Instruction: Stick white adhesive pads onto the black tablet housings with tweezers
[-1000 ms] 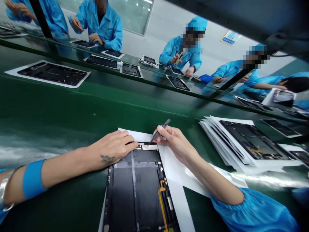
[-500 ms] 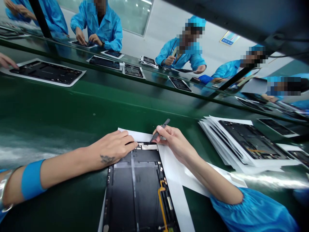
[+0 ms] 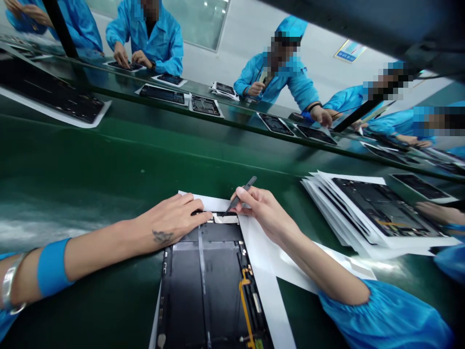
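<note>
Green bench (image 3: 152, 155) — left hand (image 3: 179, 218) on one device (image 3: 224, 286), right hand (image 3: 263, 208) gripping one tool (image 3: 247, 186).

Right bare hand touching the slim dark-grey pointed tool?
Touching. The head view shows the right hand gripping the slim dark-grey pointed tool, its upper end protruding.

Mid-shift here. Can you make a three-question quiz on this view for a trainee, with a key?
1. Which hand holds the slim dark tool at the far end of the black device?
2. True or false: the stack of devices and white sheets sits to the right of the black device.
3. Fill in: the thin strip along the black device's right side is ____ in colour.

Key: 1. The right hand. 2. True. 3. Orange.
</note>
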{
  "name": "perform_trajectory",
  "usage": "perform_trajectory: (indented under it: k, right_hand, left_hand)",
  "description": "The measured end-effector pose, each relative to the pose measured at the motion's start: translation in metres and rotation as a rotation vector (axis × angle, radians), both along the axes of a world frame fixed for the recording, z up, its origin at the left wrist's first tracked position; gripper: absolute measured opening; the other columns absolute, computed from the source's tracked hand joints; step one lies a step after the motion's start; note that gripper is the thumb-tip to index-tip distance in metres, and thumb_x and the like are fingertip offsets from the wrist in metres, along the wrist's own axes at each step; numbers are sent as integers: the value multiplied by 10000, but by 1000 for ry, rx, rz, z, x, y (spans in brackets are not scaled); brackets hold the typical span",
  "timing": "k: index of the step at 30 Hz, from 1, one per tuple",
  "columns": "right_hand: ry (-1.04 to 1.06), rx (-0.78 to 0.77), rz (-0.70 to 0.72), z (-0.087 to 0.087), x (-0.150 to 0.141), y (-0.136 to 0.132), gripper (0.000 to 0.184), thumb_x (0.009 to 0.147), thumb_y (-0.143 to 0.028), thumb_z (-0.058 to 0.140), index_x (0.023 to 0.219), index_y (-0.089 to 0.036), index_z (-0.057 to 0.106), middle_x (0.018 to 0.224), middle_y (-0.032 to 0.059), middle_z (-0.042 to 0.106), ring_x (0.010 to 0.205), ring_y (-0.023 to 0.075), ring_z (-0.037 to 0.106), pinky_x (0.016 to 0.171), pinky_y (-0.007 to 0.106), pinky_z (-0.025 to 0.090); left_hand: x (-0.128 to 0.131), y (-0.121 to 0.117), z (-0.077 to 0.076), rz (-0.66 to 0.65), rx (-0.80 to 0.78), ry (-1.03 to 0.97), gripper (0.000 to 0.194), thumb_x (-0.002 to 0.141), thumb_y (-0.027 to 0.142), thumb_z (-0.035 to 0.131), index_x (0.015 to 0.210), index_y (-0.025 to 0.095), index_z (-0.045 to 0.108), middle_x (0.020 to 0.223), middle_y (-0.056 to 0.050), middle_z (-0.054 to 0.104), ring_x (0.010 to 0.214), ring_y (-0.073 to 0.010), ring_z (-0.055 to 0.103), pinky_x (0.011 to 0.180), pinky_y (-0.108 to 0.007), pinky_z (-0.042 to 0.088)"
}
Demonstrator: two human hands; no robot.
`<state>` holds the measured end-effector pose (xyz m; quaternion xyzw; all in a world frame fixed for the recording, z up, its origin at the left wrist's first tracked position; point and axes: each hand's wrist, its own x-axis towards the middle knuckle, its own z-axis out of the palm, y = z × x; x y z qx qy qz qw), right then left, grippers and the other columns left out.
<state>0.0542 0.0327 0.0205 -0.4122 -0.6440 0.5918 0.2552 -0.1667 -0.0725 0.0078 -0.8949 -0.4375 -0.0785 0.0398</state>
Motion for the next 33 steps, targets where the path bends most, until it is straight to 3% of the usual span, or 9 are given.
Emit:
perform_trajectory:
  k: [5, 12, 15, 21, 29, 33]
  right_hand:
    - [-3, 33, 0, -2, -1, -1, 514, 756, -651, 690, 573, -187, 568, 694, 34, 602, 715, 167, 598, 726, 310, 510]
    - [-62, 283, -93, -10, 4, -3, 471, 825, -641, 620, 695, -188, 612, 607, 11, 589, 628, 178, 607, 654, 306, 481]
    - [-14, 367, -115, -9, 5, -12, 431, 859, -611, 600, 757, -195, 646, 689, 29, 638, 684, 194, 641, 670, 307, 504]
    - [-36, 622, 46, -9, 2, -29, 305, 955, -441, 551, 818, -208, 694, 866, 60, 696, 766, 189, 658, 653, 281, 499]
    - [36, 996, 223, -12, 3, -28, 143, 983, -235, 541, 935, -191, 668, 824, 56, 709, 796, 189, 624, 732, 329, 509]
    - [85, 1059, 298, -13, 4, -28, 132, 986, -210, 524, 964, -191, 653, 794, 57, 689, 767, 192, 608, 706, 345, 510]
  left_hand:
    - [-1, 1, 0, 7, -27, -16, 458, 907, 50, 467, 1328, 218, 533, 1135, -87, 576, 929, -239, 505, 766, -339, 407]
    - [-3, 1, 0, 0, -27, 21, 449, 942, 66, 436, 1361, 209, 511, 1191, -94, 577, 973, -246, 508, 780, -341, 397]
    - [-3, 1, 1, -12, -28, 28, 417, 948, 78, 440, 1341, 191, 524, 1189, -96, 593, 991, -249, 523, 798, -351, 413]
    - [-2, 0, 2, -15, 17, 14, 351, 942, 68, 449, 1254, 158, 581, 1144, -95, 627, 979, -247, 559, 836, -384, 449]
    - [-1, -1, 4, -10, 19, 58, 321, 976, 100, 423, 1248, 146, 587, 1121, -97, 639, 968, -240, 564, 843, -395, 470]
    - [-1, -1, 5, -17, 13, 58, 310, 981, 109, 427, 1244, 140, 589, 1119, -100, 638, 969, -241, 566, 812, -380, 479]
